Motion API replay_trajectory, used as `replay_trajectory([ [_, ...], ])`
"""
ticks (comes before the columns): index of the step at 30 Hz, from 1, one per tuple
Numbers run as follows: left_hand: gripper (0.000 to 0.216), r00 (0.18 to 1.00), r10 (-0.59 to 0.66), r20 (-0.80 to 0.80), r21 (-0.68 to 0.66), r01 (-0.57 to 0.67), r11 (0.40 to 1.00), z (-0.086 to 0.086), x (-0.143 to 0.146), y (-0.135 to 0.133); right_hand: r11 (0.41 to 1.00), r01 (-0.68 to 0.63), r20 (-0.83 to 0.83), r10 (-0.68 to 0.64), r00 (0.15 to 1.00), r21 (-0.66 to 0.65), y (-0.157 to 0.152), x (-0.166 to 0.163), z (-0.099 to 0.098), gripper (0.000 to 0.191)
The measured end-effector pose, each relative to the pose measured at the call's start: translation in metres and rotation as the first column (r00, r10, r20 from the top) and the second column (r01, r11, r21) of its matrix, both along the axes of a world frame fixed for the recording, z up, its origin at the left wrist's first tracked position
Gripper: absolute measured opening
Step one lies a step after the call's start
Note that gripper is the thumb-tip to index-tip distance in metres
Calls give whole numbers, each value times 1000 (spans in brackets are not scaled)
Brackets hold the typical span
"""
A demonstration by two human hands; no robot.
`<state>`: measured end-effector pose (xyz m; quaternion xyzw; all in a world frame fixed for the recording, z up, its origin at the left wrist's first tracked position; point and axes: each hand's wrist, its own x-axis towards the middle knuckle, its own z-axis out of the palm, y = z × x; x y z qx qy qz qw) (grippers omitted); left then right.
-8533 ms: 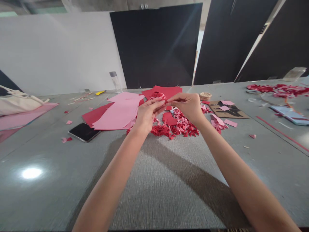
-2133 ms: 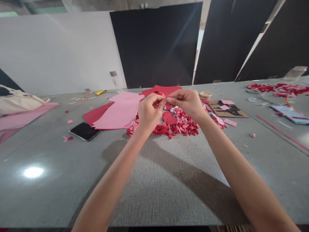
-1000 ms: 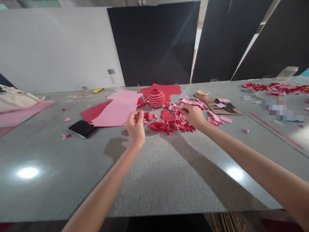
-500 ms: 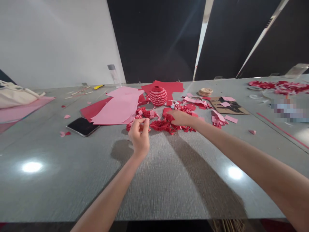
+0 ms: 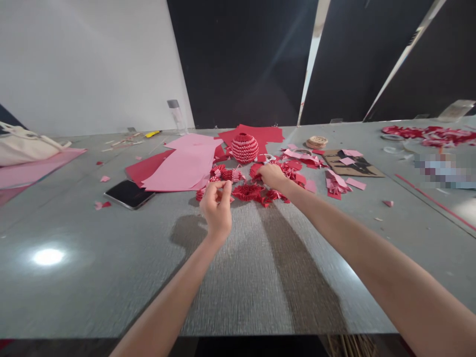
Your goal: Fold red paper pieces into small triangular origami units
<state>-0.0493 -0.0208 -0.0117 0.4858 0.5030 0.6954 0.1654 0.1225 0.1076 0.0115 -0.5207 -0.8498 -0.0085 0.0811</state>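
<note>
Pressing closed into the red paper pile (image 5: 248, 192), the right hand (image 5: 273, 176) sits apart from the half-open left hand (image 5: 216, 210).

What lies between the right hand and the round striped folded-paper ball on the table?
Loose red paper scraps and a small pale ring-shaped item lie on the table between the right hand and the striped folded-paper ball. Both are low and flat, and nothing taller stands in the way.
</note>
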Motion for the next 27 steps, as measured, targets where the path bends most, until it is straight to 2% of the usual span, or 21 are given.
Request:
replay_trajectory([
  [6, 22, 1000, -30, 5, 2, 30, 1000, 3, 0, -2, 989, 147, -130, -144, 981, 10, 2, 5, 0, 13],
  [8, 22, 999, -34, 12, -8, 34, 999, 4, 0, -3, 983, 182, -180, -177, 968, 12, 3, 8, -1, 14],
  [11, 21, 999, -51, 15, -14, 51, 999, 5, 1, -3, 975, 217, -406, -182, 896, 44, 0, 13, 0, 14],
  [13, 21, 997, -72, -2, -24, 72, 997, 5, 2, -2, 961, 269, -648, -162, 744, 68, -4, 13, 4, 13],
  [14, 21, 996, -83, -16, -33, 83, 996, 5, 3, -1, 950, 308, -760, -157, 630, 59, -8, 13, 7, 13],
  [16, 21, 993, -104, -54, -47, 101, 994, 7, 5, 2, 937, 345, -918, -175, 357, -45, -16, 11, 15, 16],
  [17, 20, 990, -117, -73, -51, 113, 992, 8, 6, 3, 941, 310, -964, -195, 180, -133, -22, 9, 21, 15],
  [19, 21, 982, -163, -98, -58, 157, 986, 12, 9, 7, 949, 139, -949, -258, -180, -284, -37, 5, 34, 17],
  [20, 22, 975, -199, -100, -68, 192, 979, 15, 11, 10, 943, 47, -908, -304, -290, -330, -46, 3, 41, 22],
  [21, 23, 967, -239, -87, -76, 232, 970, 19, 13, 13, 934, -36, -869, -343, -355, -354, -56, 1, 48, 26],
  [22, 27, 957, -282, -67, -85, 276, 957, 24, 15, 15, 929, -119, -849, -369, -378, -351, -65, 0, 54, 24],
  [25, 50, 924, -376, 64, -73, 380, 922, 42, 26, 22, 880, -237, -805, -473, -358, -412, -89, 0, 67, 14],
  [27, 46, 884, -441, 154, -82, 456, 886, 54, 35, 25, 885, -258, -823, -458, -335, -388, -97, 0, 69, 14],
])
